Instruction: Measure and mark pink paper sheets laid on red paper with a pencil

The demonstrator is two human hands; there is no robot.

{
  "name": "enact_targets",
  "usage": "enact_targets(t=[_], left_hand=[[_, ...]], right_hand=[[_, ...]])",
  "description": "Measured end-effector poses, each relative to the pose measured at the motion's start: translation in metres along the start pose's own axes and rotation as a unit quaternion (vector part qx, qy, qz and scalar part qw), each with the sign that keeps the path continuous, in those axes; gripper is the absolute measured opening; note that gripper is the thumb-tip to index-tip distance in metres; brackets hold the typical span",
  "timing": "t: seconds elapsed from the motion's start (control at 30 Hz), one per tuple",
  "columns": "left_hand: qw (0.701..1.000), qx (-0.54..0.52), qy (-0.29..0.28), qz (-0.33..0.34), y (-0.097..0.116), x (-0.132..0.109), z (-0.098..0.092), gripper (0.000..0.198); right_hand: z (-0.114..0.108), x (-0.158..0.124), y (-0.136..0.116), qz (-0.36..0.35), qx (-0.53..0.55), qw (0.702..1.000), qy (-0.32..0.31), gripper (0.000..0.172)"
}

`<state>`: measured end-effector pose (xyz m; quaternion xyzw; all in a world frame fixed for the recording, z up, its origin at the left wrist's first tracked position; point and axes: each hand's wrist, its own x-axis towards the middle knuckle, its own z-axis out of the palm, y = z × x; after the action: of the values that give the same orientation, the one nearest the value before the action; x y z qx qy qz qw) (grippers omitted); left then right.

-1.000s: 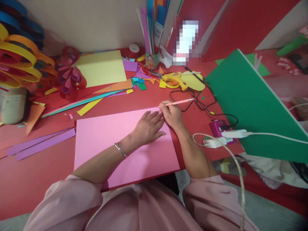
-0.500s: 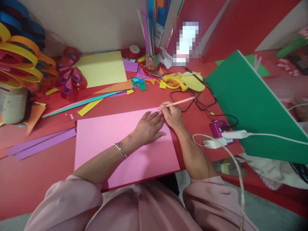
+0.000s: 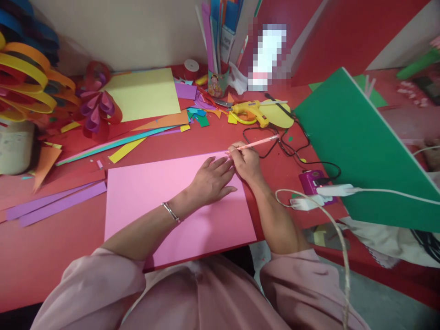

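A large sheet of pink paper [image 3: 144,197] lies flat on the red table in front of me, with a thin purple edge showing along its far side. My left hand [image 3: 213,179] rests palm down on the sheet's right part, fingers stretched toward the far right corner. At that corner my right hand [image 3: 244,161] grips a pink pencil [image 3: 257,143], its point low by the paper's far edge and its other end leaning up to the right. The fingertips of both hands are close together, and the pencil's tip is partly hidden by fingers.
Beyond the sheet lie a yellow glue gun [image 3: 249,111], scissors [image 3: 223,104], paper scraps and a cup [image 3: 218,82] of paper strips. To the right, a green board [image 3: 371,165] leans near a purple power socket [image 3: 312,182] with cables. Purple strips [image 3: 65,204] lie left.
The view has shifted slightly, so the table things sit a little further left and higher. Both hands stay at the sheet's far right corner, with the pencil in almost the same pose.
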<state>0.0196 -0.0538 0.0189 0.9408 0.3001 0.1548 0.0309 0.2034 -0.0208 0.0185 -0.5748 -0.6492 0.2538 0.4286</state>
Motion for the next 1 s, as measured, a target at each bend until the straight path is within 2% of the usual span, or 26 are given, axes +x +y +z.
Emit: enact_targets(t=[0.2,0.37,0.63,0.87,1.0], left_hand=[[1.000,-0.001,-0.001,-0.004,0.000,-0.001,0.001,0.063],[1.000,0.002,0.012,-0.002,0.000,-0.002,0.003,0.059],[0.999,-0.024,0.033,-0.016,0.000,-0.001,-0.006,0.035],[0.999,-0.028,0.018,-0.026,0.001,0.002,-0.013,0.037],[1.000,-0.004,0.008,-0.023,0.000,0.000,-0.009,0.050]], right_hand=[[0.001,-0.001,0.002,0.000,0.022,1.000,0.009,0.024],[0.002,-0.002,0.003,0.015,0.094,0.993,0.063,0.036],[0.000,0.000,0.002,0.020,0.039,0.997,0.059,0.046],[0.001,-0.001,0.008,-0.009,0.023,0.999,0.048,0.042],[0.001,-0.001,0.009,-0.009,0.023,0.998,0.049,0.040]])
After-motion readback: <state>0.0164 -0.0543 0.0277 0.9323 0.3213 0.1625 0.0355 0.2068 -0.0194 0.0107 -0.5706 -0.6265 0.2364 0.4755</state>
